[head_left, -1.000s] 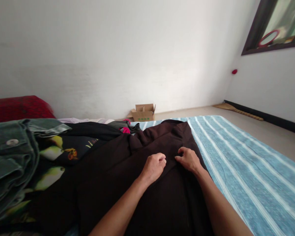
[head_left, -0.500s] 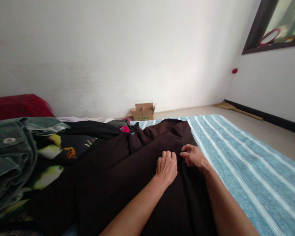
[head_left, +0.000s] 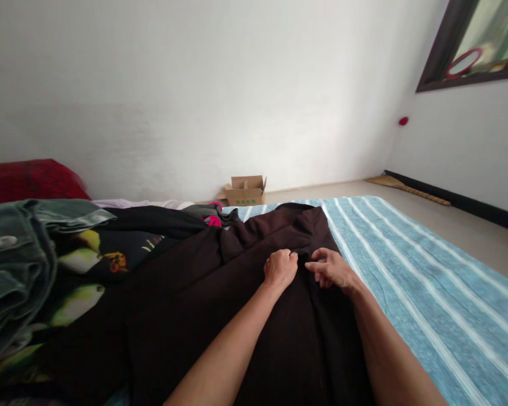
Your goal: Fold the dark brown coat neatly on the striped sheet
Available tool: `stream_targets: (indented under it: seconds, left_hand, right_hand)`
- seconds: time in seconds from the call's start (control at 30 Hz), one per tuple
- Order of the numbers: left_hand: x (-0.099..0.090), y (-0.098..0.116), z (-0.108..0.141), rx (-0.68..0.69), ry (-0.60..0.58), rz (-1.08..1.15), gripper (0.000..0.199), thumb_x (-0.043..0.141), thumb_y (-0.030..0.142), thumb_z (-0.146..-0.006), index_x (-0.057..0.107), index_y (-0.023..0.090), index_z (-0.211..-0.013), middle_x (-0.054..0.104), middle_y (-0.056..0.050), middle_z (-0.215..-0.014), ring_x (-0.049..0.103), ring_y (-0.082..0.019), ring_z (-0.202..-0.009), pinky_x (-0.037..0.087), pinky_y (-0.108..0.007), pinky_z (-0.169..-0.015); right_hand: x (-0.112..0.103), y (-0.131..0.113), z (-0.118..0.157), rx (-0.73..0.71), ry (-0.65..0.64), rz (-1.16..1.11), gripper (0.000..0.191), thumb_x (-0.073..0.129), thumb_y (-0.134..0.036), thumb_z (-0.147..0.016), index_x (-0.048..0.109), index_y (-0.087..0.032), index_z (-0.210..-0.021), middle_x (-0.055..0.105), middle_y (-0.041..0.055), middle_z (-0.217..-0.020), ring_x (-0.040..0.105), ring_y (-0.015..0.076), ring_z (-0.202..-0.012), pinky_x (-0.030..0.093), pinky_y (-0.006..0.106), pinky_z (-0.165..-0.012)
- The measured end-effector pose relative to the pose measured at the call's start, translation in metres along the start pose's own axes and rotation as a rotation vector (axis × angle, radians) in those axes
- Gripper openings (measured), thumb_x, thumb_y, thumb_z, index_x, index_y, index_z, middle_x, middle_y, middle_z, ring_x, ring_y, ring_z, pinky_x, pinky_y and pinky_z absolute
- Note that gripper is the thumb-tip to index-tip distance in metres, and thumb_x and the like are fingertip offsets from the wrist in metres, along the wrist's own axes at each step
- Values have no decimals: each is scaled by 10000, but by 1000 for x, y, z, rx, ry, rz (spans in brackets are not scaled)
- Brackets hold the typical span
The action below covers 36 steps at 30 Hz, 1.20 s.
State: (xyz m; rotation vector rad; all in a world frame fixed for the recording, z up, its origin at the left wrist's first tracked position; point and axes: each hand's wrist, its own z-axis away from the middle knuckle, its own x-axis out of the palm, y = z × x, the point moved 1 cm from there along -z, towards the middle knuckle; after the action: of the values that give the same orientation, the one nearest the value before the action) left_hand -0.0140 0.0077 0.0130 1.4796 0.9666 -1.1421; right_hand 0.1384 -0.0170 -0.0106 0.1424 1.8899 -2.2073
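L hand (head_left: 280,268) went fwd & curled in, now by R hand (head_left: 331,269) at 1 fold

What's new: half a sec ago, L hand lay back-up, nearer the person & close by R hand. Now it's a bit farther fwd & left, w/ fingers bent in on the dark brown garment (head_left: 195,304). A dark fold shows b/w the 2 hands. R hand hardly moved. So I think both now work on the same small bit of cloth.

L hand: closed up small; it looks to hold a bit of the garment, tho the fingertips are hid. R hand: thumb & 1st finger narrow, by the fold; can't tell if they hold cloth. Hands are near each other, not touching.

Where it is, near to far: garment is on the bed (head_left: 410,248), spread from the bottom of view, under both hands, & on almost to the bed's far edge. On its right, blue striped sheet (head_left: 432,304) runs to the bed's right edge & far right corner. On its left, near us, there's a green denim garment (head_left: 21,265) & black bird-print cloth (head_left: 127,248). By the far edge: gray & pink cloth (head_left: 211,219). Past that edge: cardboard box (head_left: 245,195), then white wall (head_left: 237,84).
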Motion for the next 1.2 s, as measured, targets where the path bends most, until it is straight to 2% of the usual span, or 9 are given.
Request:
stream_targets:
  seconds: [0.13,0.23,0.33,0.47,0.6,0.73,0.9,1.0,1.2]
  left_hand:
    - [-3,1,-1,45,8,25,328,385,404,-884,637,194,-899,683,-101,-906,640,-233,-863,449,-298,-690]
    - [-4,6,2,100,24,25,260,484,398,-842,606,203,-963,665,-84,-911,631,-229,-862,454,-299,-696]
    - [-3,11,4,158,49,20,235,518,337,-832,582,211,-1020,617,-77,-983,601,-213,-918,452,-297,-749]
    - [0,16,6,220,70,-2,181,507,300,-847,613,195,-949,567,-81,-1019,539,-213,-1013,434,-302,-826]
    - [3,19,6,243,55,-18,223,461,302,-871,640,173,-906,572,-85,-967,552,-209,-962,446,-308,-806]
    - [5,22,11,239,50,-20,246,462,327,-864,646,169,-904,574,-81,-944,555,-204,-939,455,-294,-775]
    - [7,25,22,248,59,-6,234,515,359,-819,629,171,-899,553,-82,-960,525,-218,-966,459,-295,-762]
    - [8,25,27,261,52,-9,230,528,375,-816,613,180,-906,533,-76,-973,503,-220,-981,457,-300,-765]
    - [11,22,38,368,81,-69,231,494,356,-845,561,200,-1001,503,-75,-1008,471,-230,-975,463,-332,-747]
  right_hand:
    - [5,-3,-1,6,-55,84,127,589,-244,-714,496,-159,-725,532,-49,-482,468,75,-343,315,170,-326]
    - [6,-4,-1,19,-69,75,16,537,-143,-687,527,-150,-676,531,-48,-473,470,68,-347,311,161,-328]
    - [6,-4,-1,51,-68,30,85,478,-86,-666,537,-147,-665,554,-35,-485,498,74,-363,330,155,-335]
    - [4,-2,0,95,-40,-52,94,462,-118,-719,483,-156,-635,597,-3,-536,545,85,-395,355,152,-338]
    - [3,-2,0,133,-8,-127,231,465,-353,-842,515,-148,-749,618,26,-578,581,109,-424,388,168,-343]
    - [7,-3,-1,192,76,-166,390,490,-519,-827,518,-142,-733,594,29,-525,570,122,-393,358,169,-306]
    - [14,-3,-5,236,157,-128,314,473,-396,-856,485,-157,-652,502,-9,-396,514,119,-326,331,173,-275]
    - [12,-1,-7,256,159,-99,274,435,-316,-864,510,-147,-661,511,3,-381,478,109,-295,329,175,-270]
    - [5,3,-7,288,121,-37,222,428,-240,-844,520,-144,-666,552,33,-403,500,124,-305,309,171,-265]
